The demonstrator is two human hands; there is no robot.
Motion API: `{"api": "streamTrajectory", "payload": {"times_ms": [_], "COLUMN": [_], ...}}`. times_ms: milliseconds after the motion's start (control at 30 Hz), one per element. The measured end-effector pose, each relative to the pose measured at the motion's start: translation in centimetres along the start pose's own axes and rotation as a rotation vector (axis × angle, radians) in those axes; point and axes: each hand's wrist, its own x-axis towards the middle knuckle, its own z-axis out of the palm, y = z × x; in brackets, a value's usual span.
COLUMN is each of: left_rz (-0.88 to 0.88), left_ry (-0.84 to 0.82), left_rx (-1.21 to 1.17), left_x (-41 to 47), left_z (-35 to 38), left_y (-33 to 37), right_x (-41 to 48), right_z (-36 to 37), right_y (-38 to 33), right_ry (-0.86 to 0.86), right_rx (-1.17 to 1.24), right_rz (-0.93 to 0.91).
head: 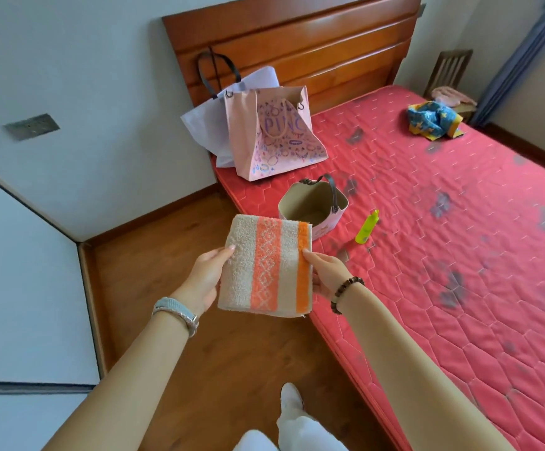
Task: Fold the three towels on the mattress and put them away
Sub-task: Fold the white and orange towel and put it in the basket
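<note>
A folded beige towel with orange stripes (pixel 266 266) is held up in front of me, above the floor beside the bed. My left hand (pixel 204 278) grips its left edge and my right hand (pixel 324 271) pinches its right edge. Just beyond the towel a small open beige basket with a dark handle (pixel 313 203) stands near the edge of the red mattress (pixel 459 255); it looks empty inside. A crumpled blue and yellow cloth (pixel 433 120) lies at the far side of the mattress.
A pink paper bag (pixel 274 135) and a white bag (pixel 209 125) stand against the wooden headboard (pixel 297 43). A green bottle (pixel 367 226) lies next to the basket. A chair with pink cloth (pixel 450 89) stands beyond the bed. Wooden floor (pixel 173 255) lies to the left.
</note>
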Motion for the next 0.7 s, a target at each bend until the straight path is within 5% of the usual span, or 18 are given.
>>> {"api": "streamTrajectory", "payload": {"times_ms": [700], "left_rz": [-0.099], "left_ry": [-0.329], "left_rx": [0.115], "left_x": [25.2], "left_z": [1.7], "left_y": [14.2], "right_x": [16.0], "right_z": [4.2], "right_y": [-10.8], "right_ry": [0.296], "right_rx": [0.315], "right_rz": [-0.049]}}
